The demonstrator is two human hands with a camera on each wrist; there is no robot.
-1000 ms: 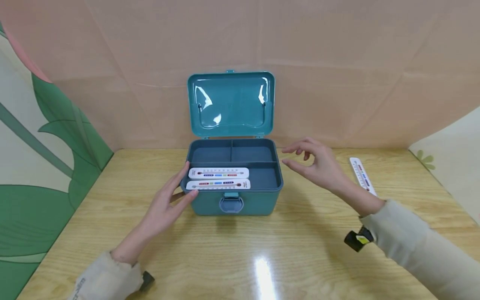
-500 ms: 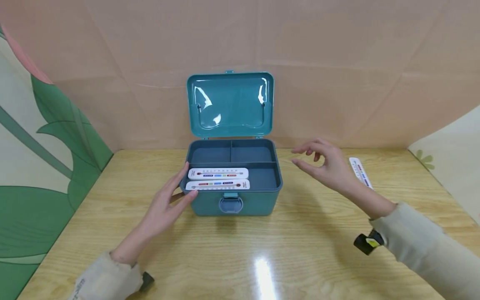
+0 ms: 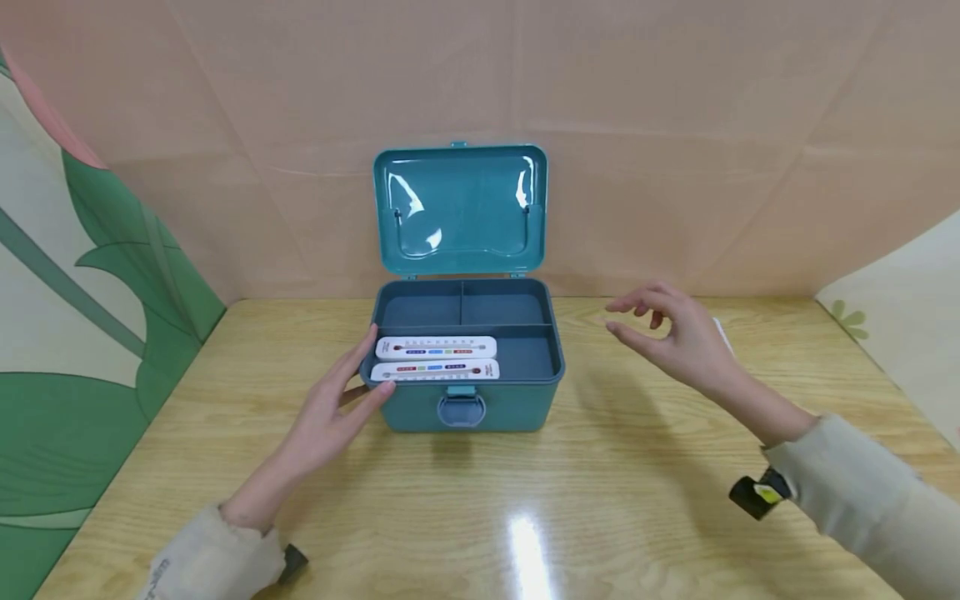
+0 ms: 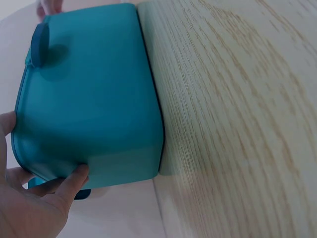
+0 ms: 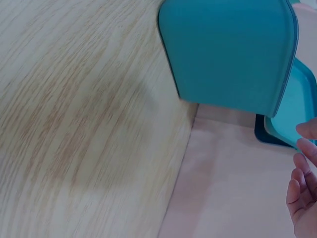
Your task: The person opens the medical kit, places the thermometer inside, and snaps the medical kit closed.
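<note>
Backdrop, head view: peach cloth (image 3: 315,100) hangs behind a wood-grain counter (image 3: 420,533).
Teal box, head view: the teal box (image 3: 510,412) stands near the middle of the counter's back edge, its lid (image 3: 461,208) raised.
Thermometers, head view: the rear thermometer (image 3: 437,347) and the front thermometer (image 3: 435,370) lie flat, side by side, at the left end of the box's front compartment.
White sliver, head view: a white sliver (image 3: 722,335) shows just past the right hand (image 3: 682,337), towards the counter's back right corner; mostly hidden, so I cannot tell what it is.
Handling, head view: light, even pressure from the left hand (image 3: 326,412) at the front left corner should suit steadying the box; the right is best kept clear of the rim.
Left fingers, head view: spread wide, touching that corner without wrapping it.
Right fingers, head view: softly bent, with a gap to the thumb; nothing held, well apart from the box.
Left wrist view: thumb meets the front rim, fingers rest on the side wall.
Right wrist view: relaxed fingers at the frame's edge hold nothing.
</note>
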